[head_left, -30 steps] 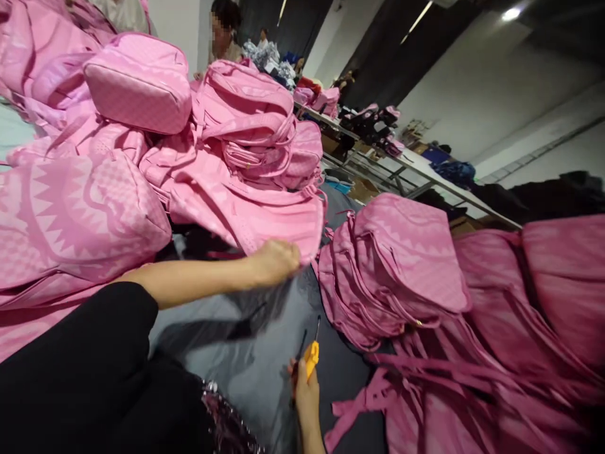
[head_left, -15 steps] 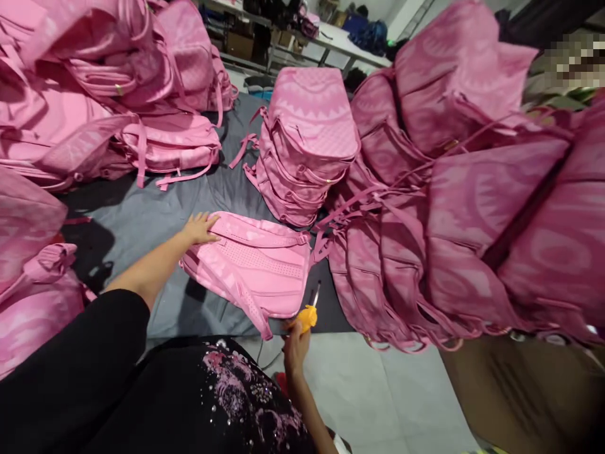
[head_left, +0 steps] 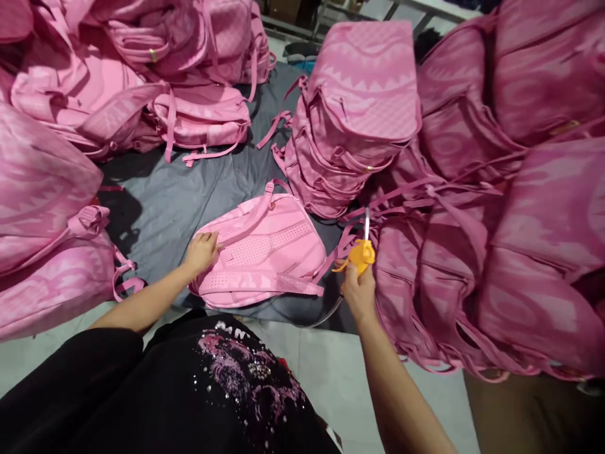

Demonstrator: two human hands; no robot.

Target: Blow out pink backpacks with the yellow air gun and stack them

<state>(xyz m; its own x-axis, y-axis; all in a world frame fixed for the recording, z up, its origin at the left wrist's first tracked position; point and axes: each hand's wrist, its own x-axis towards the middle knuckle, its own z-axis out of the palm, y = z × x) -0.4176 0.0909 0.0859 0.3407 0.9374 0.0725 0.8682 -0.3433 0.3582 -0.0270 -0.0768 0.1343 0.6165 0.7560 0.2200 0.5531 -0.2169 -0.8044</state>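
A pink backpack [head_left: 258, 252] lies on the dark cloth with its padded back panel and shoulder straps facing up. My left hand [head_left: 202, 252] is closed on its left end, fingers bent over the edge and thumb hidden. To the right of the backpack, my right hand [head_left: 359, 290] grips a yellow air blow gun [head_left: 362, 253]. The gun's thin metal nozzle points away from me, and a thin hose curves below it. That nozzle is apart from the backpack, near the straps of the bags at right.
A stack of pink backpacks [head_left: 363, 88] stands just behind. Rows of upright backpacks [head_left: 534, 252] crowd the right side, and more backpacks [head_left: 42, 252] are piled at left. The grey cloth [head_left: 161, 195] covers the table, whose front edge lies close to my body.
The backpack has turned, its right end swinging away from me, with my left hand still on it. My right hand has carried the blow gun forward and to the right. The view has shifted.
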